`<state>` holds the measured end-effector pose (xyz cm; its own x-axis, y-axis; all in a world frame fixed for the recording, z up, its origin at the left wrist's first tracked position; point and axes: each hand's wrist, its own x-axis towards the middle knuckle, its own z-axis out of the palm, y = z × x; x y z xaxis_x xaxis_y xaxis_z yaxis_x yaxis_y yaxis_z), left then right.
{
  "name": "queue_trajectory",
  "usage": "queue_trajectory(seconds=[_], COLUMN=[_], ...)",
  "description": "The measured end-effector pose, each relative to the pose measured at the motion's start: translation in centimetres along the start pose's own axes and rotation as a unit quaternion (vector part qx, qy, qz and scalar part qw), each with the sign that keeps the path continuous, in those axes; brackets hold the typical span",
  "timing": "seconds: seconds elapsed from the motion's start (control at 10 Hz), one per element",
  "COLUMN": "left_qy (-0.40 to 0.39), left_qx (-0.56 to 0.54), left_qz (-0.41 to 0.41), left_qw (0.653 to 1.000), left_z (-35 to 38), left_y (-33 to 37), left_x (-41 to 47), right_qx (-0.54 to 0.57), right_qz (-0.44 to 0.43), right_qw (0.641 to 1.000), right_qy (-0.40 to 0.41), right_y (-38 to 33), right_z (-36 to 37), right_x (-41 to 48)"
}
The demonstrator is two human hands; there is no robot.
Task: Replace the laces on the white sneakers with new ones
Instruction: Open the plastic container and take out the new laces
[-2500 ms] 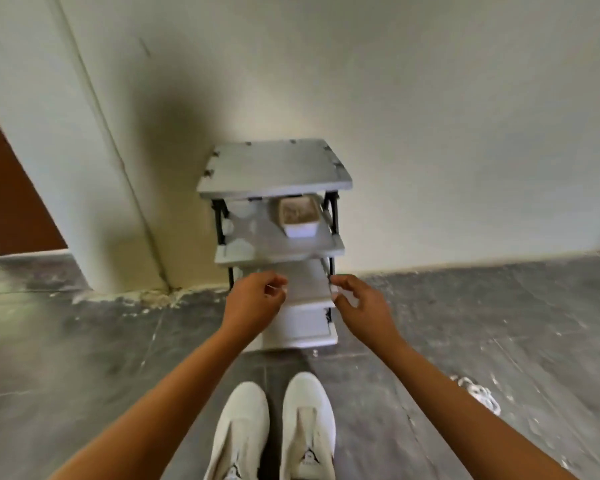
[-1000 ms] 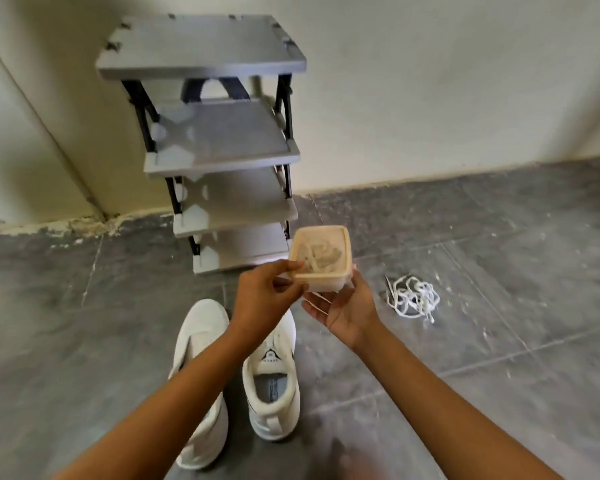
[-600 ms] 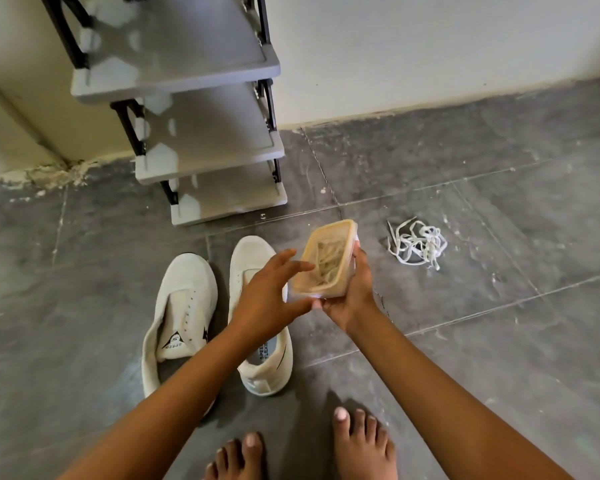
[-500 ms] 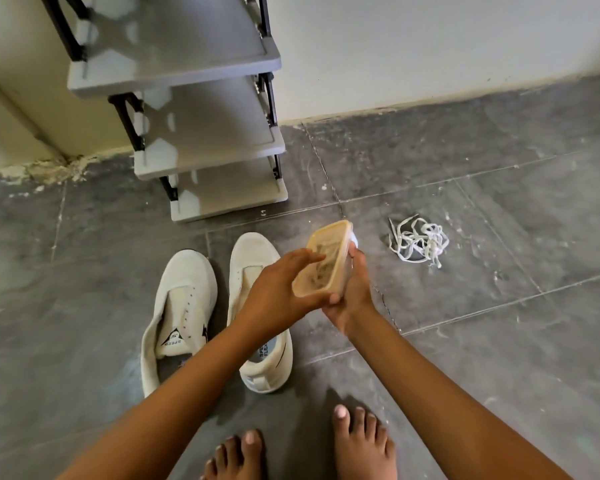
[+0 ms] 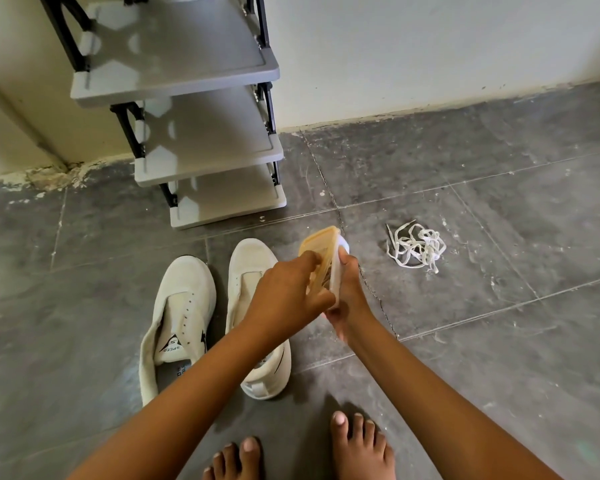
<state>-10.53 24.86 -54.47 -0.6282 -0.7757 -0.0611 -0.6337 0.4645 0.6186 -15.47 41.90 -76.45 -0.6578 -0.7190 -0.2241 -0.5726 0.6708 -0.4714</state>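
Note:
Two white sneakers without laces stand side by side on the grey floor, the left sneaker (image 5: 179, 323) and the right sneaker (image 5: 252, 271), toes toward the wall. A small plastic container (image 5: 321, 256) with an orange lid is held tilted on its edge above the right sneaker's side. My right hand (image 5: 349, 299) grips its underside. My left hand (image 5: 284, 296) reaches into its open face with curled fingers; what they hold is hidden. A loose heap of white laces (image 5: 414, 247) lies on the floor to the right.
A grey shelf rack (image 5: 201, 64) with black posts stands against the cream wall just beyond the sneakers. My two bare feet (image 5: 298, 452) are on the floor at the bottom edge. Dark grey tiles stretch to the right.
I took the container from the rack, and the view dropped to the floor. The container has tipped further onto its edge, and my left hand's fingers have gone deeper into it.

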Motion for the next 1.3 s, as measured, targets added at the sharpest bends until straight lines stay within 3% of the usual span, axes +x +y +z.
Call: queue_trajectory(seconds=[0.1,0.2,0.3,0.4,0.5,0.6,0.8,0.9,1.0,1.1,1.2,1.3], left_qy=[-0.017,-0.068,-0.083,-0.031,0.034,0.085,0.117,0.126,0.13,0.099,0.112,0.116], left_qx=[0.048,0.041,0.051,0.076,0.079,0.047,-0.009,-0.06,-0.176,-0.112,-0.167,-0.272], left_qz=[-0.025,-0.047,-0.036,-0.028,-0.019,-0.013,-0.023,-0.064,-0.115,-0.119,-0.186,-0.281], left_qw=[0.998,0.996,0.995,0.996,0.996,0.995,0.993,0.988,0.969,0.982,0.962,0.913], left_z=[-0.1,-1.2,-0.9,-0.7,-0.5,-0.2,0.5,-0.4,-1.6,-0.2,1.7,3.2], left_y=[0.1,-0.2,-0.2,-0.3,-0.6,-0.8,-0.9,-1.4,-3.0,-3.6,-4.3,-4.7], left_x=[1.6,3.8,4.9,5.5,5.7,5.8,5.8,6.3,6.7,6.5,6.4,7.0], right_qx=[0.014,-0.031,0.092,0.18,0.235,0.506,0.565,0.622,0.644,0.629,0.539,0.238], right_qz=[-0.005,-0.043,-0.01,-0.022,-0.088,0.1,0.084,0.107,0.117,0.08,0.122,0.085], right_qw=[1.0,0.997,0.995,0.98,0.967,0.835,0.791,0.75,0.736,0.75,0.797,0.961], right_qy=[-0.011,0.054,-0.048,-0.08,-0.038,-0.194,-0.22,-0.197,-0.172,-0.189,-0.242,-0.108], right_y=[-0.4,0.3,0.3,-1.1,-7.1,-12.6,-12.4,-11.7,-10.6,-10.4,-4.4,1.2], right_z=[-0.5,0.5,-0.2,-0.3,-6.3,-10.7,-12.3,-13.1,-13.6,-14.2,-9.2,-1.4], right_x=[-1.1,-1.9,-2.1,-1.5,4.8,9.9,10.0,10.0,10.8,10.6,6.2,-2.3])
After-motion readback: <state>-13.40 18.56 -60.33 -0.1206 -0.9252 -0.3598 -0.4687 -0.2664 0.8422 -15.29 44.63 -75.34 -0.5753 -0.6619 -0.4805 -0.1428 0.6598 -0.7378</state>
